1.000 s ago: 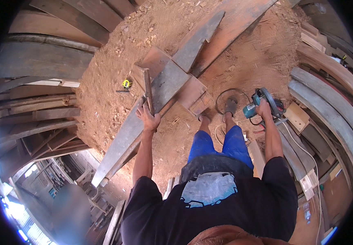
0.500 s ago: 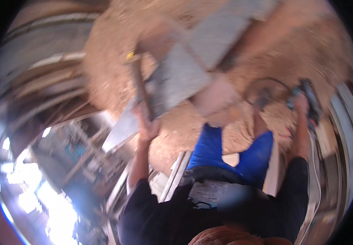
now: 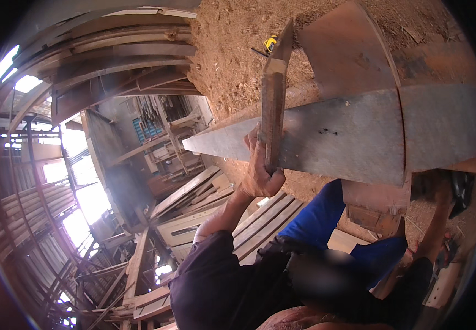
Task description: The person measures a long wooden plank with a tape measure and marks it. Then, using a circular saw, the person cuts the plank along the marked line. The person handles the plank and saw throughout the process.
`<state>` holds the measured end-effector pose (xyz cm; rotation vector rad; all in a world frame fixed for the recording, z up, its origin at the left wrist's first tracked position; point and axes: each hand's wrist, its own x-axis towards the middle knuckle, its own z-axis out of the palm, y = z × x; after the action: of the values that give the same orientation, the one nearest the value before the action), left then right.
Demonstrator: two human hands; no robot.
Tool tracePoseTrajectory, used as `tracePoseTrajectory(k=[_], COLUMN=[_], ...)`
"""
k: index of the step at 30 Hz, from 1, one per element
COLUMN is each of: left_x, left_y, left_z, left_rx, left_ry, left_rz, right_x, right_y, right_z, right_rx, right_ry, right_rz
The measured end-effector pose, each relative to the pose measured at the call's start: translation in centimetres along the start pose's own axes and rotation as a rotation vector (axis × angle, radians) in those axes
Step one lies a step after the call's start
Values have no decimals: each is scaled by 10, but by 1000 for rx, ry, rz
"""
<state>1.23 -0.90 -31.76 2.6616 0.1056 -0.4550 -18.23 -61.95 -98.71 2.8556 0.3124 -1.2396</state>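
Observation:
My left hand [image 3: 263, 173] is closed around the near end of a narrow wooden piece [image 3: 274, 99] with a tapered far tip. The piece stands out across a long grey metal bed [image 3: 342, 135], which a narrow gap divides. Beyond that bed rises a rusty brown metal plate [image 3: 345, 49]. At the right, my right hand [image 3: 444, 190] is low beside the bed, in shadow, against a dark power tool [image 3: 460, 193]. Its fingers show poorly. The earlier frame shows this hand gripping a teal and black power tool.
A yellow tape measure [image 3: 271, 43] lies on the sawdust-covered ground [image 3: 221, 60] past the wood's tip. Stacked boards [image 3: 265, 225] are near my left arm, with more timber [image 3: 128, 49] along the far left. A rusty metal box [image 3: 375, 201] sits under the bed near my knees.
The view has swung left and sharpened, so the bed now sits farther right. My left hand still holds the wooden piece; the right hand and tool are now near the right rim, partly shadowed.

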Motion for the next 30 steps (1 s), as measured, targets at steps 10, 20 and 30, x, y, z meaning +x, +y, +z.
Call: tracePoseTrajectory(k=[10, 20, 30], left_x=[15, 5, -3], left_y=[36, 27, 24], left_z=[-8, 1, 5], left_rx=[135, -16, -137], left_ry=[17, 274, 372], left_rz=[140, 188, 228], right_x=[-40, -239, -372], right_y=[-117, -171, -272], right_z=[-141, -270, -604], right_rx=[259, 677, 1078], right_ry=[-38, 342, -268], right_rz=[-27, -74, -77])
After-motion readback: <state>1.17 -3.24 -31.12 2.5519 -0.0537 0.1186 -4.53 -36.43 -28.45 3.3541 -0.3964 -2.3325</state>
